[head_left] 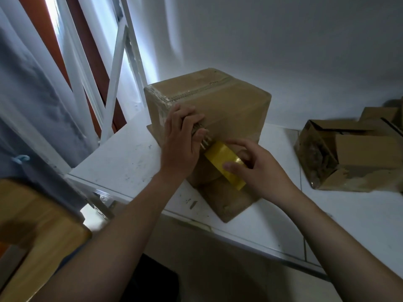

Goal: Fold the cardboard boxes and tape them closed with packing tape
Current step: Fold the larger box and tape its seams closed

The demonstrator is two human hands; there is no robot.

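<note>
White table (122, 158) | brown box (229, 105), taped seam | left fingers (187, 118) flat on it | right fingers (239, 143) grip yellow tape (220, 152)

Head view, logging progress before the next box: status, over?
Left hand pressing flat on box side. Right hand gripping tape roll at box. Second box apart at right, not in the way.

I saw a plain tan-brown cardboard box (218, 105) and a bright, glossy yellow tape roll (224, 162). The counter (130, 162) was white, flecked with small dark marks. The second box (349, 158) was the same dull brown. The wall (283, 40) was white, the curtain (32, 94) grey-blue, and the window frame (113, 83) white against rust-orange.
</note>
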